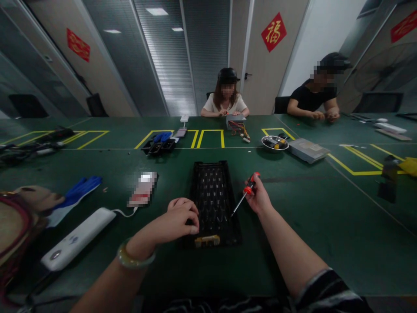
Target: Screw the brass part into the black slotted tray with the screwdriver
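A long black plastic tray lies lengthwise in front of me, with rows of small shiny rounded shapes inside. A yellowish part sits at its near end. My left hand rests at the tray's left rim, fingers bent over the edge. In my right hand is a red and black screwdriver, its shaft slanting down to the left. The tip is by the tray's right inner side; whether it touches is unclear.
Left are a white power bank, a cabled phone and a blue glove. Farther off stand a metal bowl, a grey flat box and black trays. Two people sit across the green table.
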The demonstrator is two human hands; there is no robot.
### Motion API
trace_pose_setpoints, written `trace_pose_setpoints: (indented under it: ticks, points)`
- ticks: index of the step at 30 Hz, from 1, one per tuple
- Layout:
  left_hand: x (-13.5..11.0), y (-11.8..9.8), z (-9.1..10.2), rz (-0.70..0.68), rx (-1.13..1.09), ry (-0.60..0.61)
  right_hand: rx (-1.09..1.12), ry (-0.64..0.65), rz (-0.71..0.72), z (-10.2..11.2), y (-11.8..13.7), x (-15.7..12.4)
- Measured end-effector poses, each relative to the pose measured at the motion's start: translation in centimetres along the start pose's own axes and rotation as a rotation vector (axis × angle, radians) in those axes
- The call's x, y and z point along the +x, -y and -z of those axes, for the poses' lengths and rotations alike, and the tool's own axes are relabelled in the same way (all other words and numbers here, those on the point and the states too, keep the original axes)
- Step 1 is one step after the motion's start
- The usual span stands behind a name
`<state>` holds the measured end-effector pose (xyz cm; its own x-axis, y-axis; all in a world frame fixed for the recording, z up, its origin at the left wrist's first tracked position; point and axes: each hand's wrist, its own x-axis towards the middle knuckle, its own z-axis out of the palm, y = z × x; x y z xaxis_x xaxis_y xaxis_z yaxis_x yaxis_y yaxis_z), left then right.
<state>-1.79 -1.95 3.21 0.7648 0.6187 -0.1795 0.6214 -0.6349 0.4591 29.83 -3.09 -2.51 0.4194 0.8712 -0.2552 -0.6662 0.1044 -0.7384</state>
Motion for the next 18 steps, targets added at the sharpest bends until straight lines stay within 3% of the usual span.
trace_pose_setpoints:
  ticks: [9,18]
  points:
    - [-0.4,-2.6,0.9,-0.006,-0.020,0.055,-0.098,0.094,0.102,-0.9,-0.8,-1.4]
    - [-1.3,-4.8,-0.8,-0.138,-0.188,0.087,-0.182,0.162,0.100,-1.3,-1.2,-1.6]
